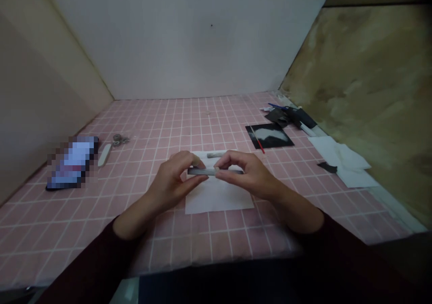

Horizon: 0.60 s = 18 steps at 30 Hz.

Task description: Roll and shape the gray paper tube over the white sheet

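Observation:
Both hands meet above a white sheet of paper [219,200] in the middle of the table. A thin grey bar [211,172] lies crosswise between them. Its left part is pinched between the thumb and fingers of my left hand [178,173]. My right hand [241,171] grips it right of the middle, thumb at the near side and fingertips bent over the top. A second short grey piece [216,155] rests on the paper's far part, just beyond the hands. The fingertips partly cover the bar.
On the left are a phone [72,164], a white flat stick [105,155] and small round metal pieces [118,139]. To the right lie a red stick [258,141] on a black-and-white sheet [275,136], dark scraps [278,116] and white papers [340,160]. Walls enclose the table.

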Tool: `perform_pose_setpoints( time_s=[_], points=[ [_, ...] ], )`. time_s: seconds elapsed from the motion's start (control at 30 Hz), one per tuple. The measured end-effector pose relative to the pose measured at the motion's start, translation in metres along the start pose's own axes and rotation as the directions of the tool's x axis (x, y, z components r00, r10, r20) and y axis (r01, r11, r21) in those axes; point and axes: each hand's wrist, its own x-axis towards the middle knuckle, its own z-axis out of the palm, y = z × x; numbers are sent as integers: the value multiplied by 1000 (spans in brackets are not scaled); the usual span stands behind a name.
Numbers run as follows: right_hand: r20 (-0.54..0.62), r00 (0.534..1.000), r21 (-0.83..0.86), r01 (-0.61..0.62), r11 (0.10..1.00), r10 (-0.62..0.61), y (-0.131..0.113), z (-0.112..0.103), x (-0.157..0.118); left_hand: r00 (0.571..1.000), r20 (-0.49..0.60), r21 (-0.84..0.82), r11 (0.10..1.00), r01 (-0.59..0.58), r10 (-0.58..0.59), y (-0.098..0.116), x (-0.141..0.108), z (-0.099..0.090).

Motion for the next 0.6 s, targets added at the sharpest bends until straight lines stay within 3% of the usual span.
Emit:
perform_pose_setpoints(
  time_s=[0.13,0.33,0.47,0.6],
  points=[
    [-108,992,-43,65,997,-69,-1,-4,-1,989,-31,-38,989,146,-147,1,1,-4],
    [-37,976,-242,201,949,-216,-6,0,-4,941,150,-212,919,331,-304,1,3,-3],
    [-154,953,-287,210,934,-262,-5,-10,-3,904,201,-339,839,425,-377,-8,5,-6],
    [-127,951,-292,236,927,-283,-7,-12,-4,877,210,-431,764,480,-432,-17,3,-8]
  ],
)
